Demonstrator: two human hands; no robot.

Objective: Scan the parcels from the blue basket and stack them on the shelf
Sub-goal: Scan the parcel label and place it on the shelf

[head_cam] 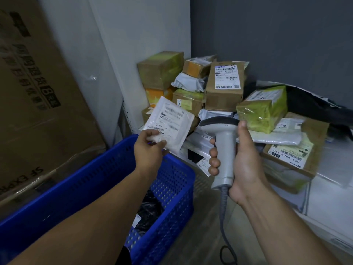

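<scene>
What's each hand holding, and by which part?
Left hand pinches the white flat parcel by its lower edge. Right hand grips the grey barcode scanner around its handle.

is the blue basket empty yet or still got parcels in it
Not empty. The blue basket holds a black plastic-wrapped parcel at its bottom; the left hand holds a white parcel above its rim.

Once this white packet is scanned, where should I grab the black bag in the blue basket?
Probably from straight above: the black bag lies low inside the blue basket, whose walls block the sides. Pinch a raised crinkle of its soft plastic with the left hand, now holding the white packet; the right hand holds the scanner.
</scene>
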